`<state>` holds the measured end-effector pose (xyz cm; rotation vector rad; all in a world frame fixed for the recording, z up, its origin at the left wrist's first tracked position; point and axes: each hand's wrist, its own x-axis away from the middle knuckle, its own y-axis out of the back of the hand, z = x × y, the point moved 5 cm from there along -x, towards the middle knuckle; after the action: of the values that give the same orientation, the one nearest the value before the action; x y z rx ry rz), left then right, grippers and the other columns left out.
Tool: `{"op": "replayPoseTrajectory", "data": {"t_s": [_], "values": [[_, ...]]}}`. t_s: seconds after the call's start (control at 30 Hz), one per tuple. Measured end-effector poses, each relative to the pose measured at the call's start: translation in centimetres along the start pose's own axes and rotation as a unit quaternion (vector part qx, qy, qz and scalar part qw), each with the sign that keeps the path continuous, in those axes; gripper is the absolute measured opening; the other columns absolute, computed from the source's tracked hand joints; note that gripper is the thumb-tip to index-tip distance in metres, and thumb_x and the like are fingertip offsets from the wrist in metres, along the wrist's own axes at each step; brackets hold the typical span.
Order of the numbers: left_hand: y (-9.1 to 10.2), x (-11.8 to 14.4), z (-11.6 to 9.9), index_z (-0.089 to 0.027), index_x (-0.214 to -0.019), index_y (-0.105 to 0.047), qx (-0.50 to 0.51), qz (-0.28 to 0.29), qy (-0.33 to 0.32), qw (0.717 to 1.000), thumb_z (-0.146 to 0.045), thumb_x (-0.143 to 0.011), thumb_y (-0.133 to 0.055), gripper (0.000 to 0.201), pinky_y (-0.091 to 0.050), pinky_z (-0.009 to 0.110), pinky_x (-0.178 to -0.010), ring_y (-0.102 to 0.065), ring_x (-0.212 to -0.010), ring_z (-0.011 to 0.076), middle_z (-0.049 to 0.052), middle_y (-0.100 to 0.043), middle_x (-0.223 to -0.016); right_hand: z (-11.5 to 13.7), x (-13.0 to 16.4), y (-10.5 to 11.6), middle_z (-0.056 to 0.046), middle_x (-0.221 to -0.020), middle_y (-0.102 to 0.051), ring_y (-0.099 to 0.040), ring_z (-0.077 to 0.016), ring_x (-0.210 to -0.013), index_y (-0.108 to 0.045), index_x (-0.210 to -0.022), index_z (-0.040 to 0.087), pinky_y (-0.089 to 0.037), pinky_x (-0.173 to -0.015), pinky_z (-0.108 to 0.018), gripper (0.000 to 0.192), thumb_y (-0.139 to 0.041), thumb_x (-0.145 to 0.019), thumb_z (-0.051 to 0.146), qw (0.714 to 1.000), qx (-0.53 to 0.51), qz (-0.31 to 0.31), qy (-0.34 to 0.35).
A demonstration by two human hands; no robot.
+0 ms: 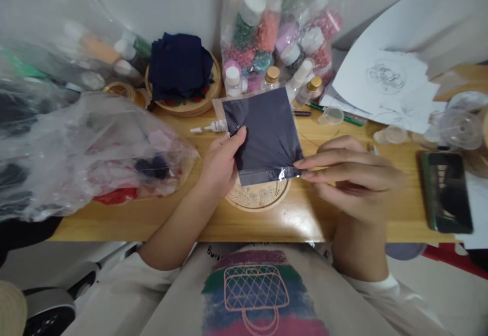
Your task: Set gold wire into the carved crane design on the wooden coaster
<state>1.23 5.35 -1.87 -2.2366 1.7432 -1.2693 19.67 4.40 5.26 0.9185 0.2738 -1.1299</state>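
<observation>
A dark square sheet (263,132) in a clear plastic sleeve is held up between my two hands. My left hand (224,160) grips its left edge, the thumb lying on the front. At the lower right corner, my right hand (351,173) pinches the sleeve between its fingertips, and the plastic creases there. Partly hidden below the packet is a round wooden embroidery hoop (259,201) with a wave pattern drawn inside. A small white tube (209,127) pokes out behind my left hand.
Folded dark blue cloth (177,66) sits on round wooden hoops (213,89) at the back. Bags of bead bottles (253,26) lean on the wall. A crumpled plastic bag (95,148) lies left; paper drawings (385,77), small plastic cups (331,116) and a phone (448,191) lie right.
</observation>
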Motion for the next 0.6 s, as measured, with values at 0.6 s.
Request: {"op": "replayPoseTrajectory", "data": {"t_s": [0.6], "values": [[0.2,0.3,-0.6,-0.011,-0.072,-0.075,-0.172,0.001,-0.005,0.985,-0.035,-0.039,-0.096,0.046,-0.056,0.026,-0.061,-0.068,-0.06,0.0166,0.004,-0.075,-0.07,4.7,-1.1,-1.8,-0.004,-0.072,-0.065,-0.053,-0.0157,-0.071,-0.061,-0.065,0.017,-0.037,-0.063,-0.032,0.03,-0.054,-0.094,0.012,0.919,0.381,0.093,0.046]]}}
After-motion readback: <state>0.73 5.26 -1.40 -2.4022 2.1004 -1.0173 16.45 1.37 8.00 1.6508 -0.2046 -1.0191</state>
